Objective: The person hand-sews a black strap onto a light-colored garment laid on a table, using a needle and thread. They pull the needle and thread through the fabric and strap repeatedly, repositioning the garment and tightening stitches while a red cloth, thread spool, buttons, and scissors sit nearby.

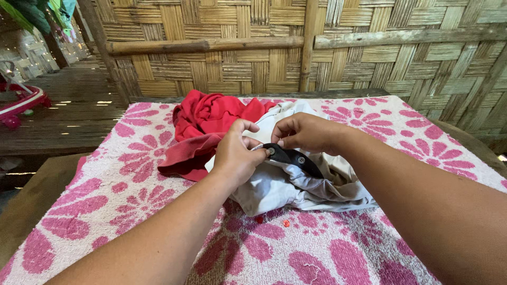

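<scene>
A woven bamboo wall (253,47) closes the background, and before it a pink-flowered towel (327,248) covers the table. On the towel lie two garments: a crumpled red cloth (203,119) at the far left, and, touching and partly overlapping it, a pale grey garment (274,187) bunched near the middle. Both forearms enter from the lower edge. The left hand (237,158) and the right hand (306,132) meet above the grey garment, each with fingers closed in a pinch on a black strap (290,157) that bears two round snap buttons. The strap lies across the garment's top folds. A small red bead (285,223) rests on the towel just below the garment. A pink wheeled toy (21,100) stands far left on the plank floor.
</scene>
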